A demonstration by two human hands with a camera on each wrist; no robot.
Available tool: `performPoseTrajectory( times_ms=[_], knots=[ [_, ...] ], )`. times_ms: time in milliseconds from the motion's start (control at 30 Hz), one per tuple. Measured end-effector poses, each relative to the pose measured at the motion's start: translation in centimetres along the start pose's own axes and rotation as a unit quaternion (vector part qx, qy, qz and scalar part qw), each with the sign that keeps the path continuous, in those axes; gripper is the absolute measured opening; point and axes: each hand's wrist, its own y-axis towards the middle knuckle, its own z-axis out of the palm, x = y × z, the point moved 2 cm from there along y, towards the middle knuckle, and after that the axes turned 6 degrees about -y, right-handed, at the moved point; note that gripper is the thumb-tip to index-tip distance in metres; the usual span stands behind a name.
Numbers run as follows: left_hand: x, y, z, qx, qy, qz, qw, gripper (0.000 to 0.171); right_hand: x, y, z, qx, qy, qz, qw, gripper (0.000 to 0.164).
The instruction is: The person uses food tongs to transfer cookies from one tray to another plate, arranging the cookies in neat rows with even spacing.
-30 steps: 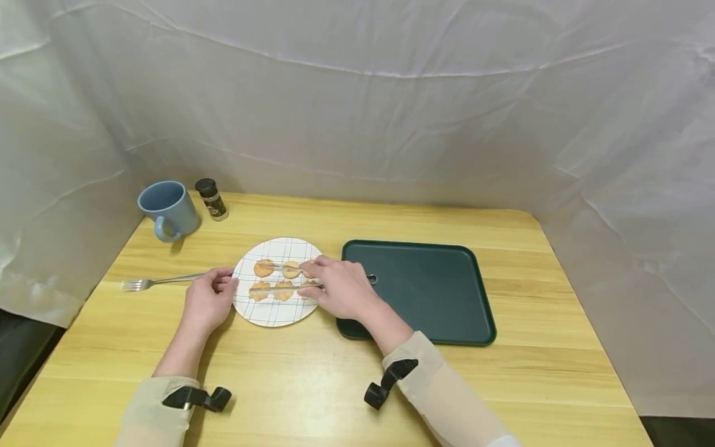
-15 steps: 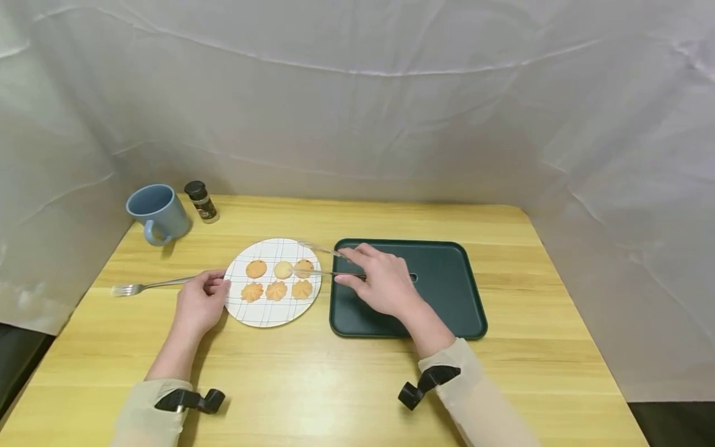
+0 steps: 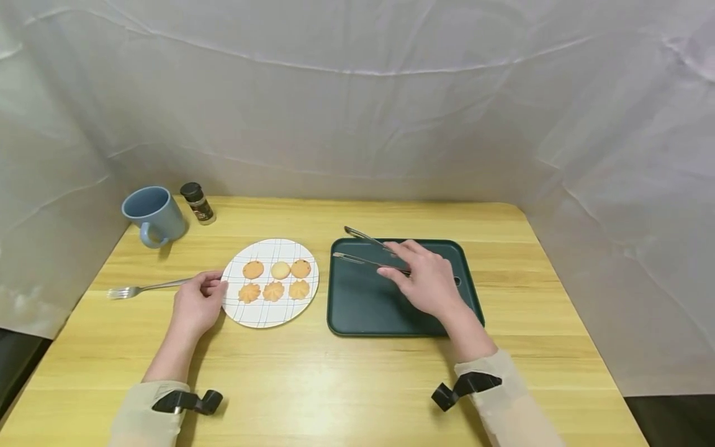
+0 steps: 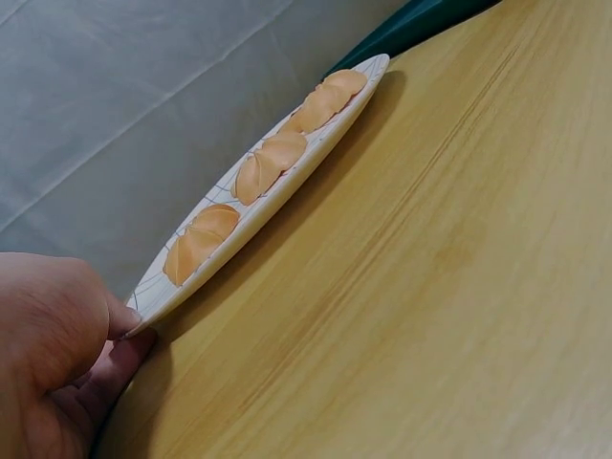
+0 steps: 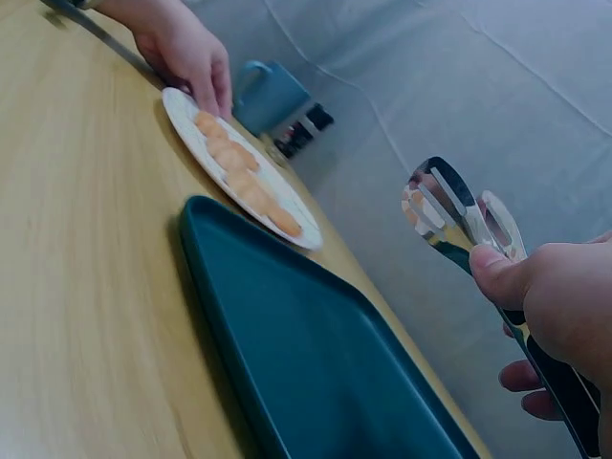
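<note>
My left hand (image 3: pixel 195 304) pinches the left rim of a round white plate (image 3: pixel 262 318) with a checked pattern. In the left wrist view the thumb lies on top of the rim and fingers curl below it. Several cookies (image 3: pixel 274 291) lie on the plate in two rows, the nearer ones with fluted edges. My right hand (image 3: pixel 427 282) holds metal tongs (image 3: pixel 349 256) with dark handles above a dark green tray (image 3: pixel 357 313). The tongs' arms are spread, with nothing between their slotted tips (image 5: pixel 445 196). In the right wrist view the thumb presses along one arm.
A fork (image 3: pixel 131 291) lies left of the plate, its handle partly behind my left hand. At the back left stand a blue mug (image 3: pixel 159 214) and a small black-capped spice jar (image 3: pixel 201 208). Pale cloth (image 3: pixel 335 136) hangs behind the wooden table (image 3: pixel 279 385).
My right hand has carried the tongs from over the cookies rightward to above the tray. My left hand keeps its hold on the plate, and the cookies stay on it.
</note>
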Motion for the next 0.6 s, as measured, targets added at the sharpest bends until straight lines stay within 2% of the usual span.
performPoseTrajectory(
  times_ms=[600],
  knots=[
    [-0.1, -0.1, -0.1, -0.002, 0.006, 0.003, 1.0000, 0.036, -5.3, -3.6, -4.0, -0.064, -0.018, 0.065, 0.996, 0.053]
  ],
)
